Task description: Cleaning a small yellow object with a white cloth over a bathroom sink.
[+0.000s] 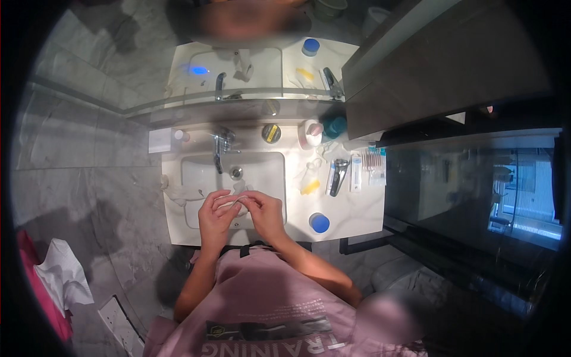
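Observation:
My left hand (216,221) and my right hand (266,216) meet above the near part of a white washbasin (279,176). Between their fingertips they pinch a small, thin white piece (240,200), possibly tissue or cotton; its exact kind is unclear. Crumpled white material (240,186) shows in the basin just past my fingers, partly covered by them. Beyond it are the round metal drain (236,173) and a chrome faucet (218,154).
On the counter (294,209) right of the basin are a blue-lidded jar (319,222), an electric shaver (340,177), a yellow item (310,187) and cotton swabs (371,159). Behind stand a round tin (271,133), a pump bottle (311,134) and a teal container (334,127). A mirror (147,96) reflects the counter.

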A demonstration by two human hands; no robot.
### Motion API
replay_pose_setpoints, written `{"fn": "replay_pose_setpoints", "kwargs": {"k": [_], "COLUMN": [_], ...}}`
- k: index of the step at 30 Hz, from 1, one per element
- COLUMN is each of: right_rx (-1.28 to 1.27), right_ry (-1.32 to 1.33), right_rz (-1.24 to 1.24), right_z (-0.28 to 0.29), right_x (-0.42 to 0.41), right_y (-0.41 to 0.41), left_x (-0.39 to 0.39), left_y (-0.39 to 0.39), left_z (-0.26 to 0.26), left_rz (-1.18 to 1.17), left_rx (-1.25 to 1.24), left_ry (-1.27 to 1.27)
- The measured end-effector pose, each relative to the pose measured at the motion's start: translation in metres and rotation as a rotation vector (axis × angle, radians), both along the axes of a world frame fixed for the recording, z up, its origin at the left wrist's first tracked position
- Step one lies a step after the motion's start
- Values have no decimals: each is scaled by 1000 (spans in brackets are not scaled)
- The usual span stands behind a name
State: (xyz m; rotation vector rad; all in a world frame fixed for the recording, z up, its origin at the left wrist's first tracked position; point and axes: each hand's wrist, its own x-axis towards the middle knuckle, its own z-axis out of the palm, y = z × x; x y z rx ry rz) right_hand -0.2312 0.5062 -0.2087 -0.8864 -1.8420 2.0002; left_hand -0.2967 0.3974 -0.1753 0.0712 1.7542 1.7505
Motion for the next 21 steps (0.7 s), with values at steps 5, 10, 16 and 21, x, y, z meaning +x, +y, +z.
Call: {"fn": "replay_pose_setpoints", "kwargs": {"k": [5, 10, 16, 21], "right_rx": [16, 12, -378, -132], "right_ry": [-139, -218, -10, -103], "right_rz": [-12, 87, 124, 119], "right_z": [14, 13, 16, 6], "right_x": [-8, -16, -15, -17], "right_y": [6, 9, 4, 4], "left_x": [-8, -10, -15, -13], "left_y": [-11, -12, -5, -5], "left_z": [-18, -35, -28, -28], "left_rz": [-67, -55, 8, 60], "left_rx": [-158, -35, -31, -44], "left_ry": [9, 61, 93, 104]}}
